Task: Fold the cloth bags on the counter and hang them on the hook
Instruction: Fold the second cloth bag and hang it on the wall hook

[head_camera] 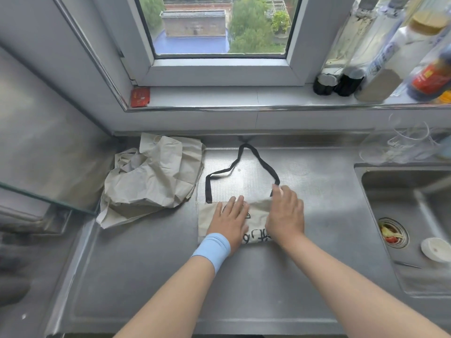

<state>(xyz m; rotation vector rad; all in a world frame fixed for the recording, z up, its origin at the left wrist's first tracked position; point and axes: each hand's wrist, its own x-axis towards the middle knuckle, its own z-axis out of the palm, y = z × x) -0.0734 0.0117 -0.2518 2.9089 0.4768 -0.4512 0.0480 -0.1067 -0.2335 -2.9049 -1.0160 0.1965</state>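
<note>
As left hand [230,217] and right hand [285,213] press the cloth bag [207,218], fingers [240,201] lie straight, slightly apart.

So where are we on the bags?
Nothing finished yet. In hand: bag with black strap, partly folded on the counter, left hand and right hand pressing it. Left: the crumpled pile of bags beside it is untouched, and nothing is hung.

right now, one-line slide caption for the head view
Left hand and right hand rest on a folded cloth bag on the steel counter, crumpled bags heaped beside it.
</note>
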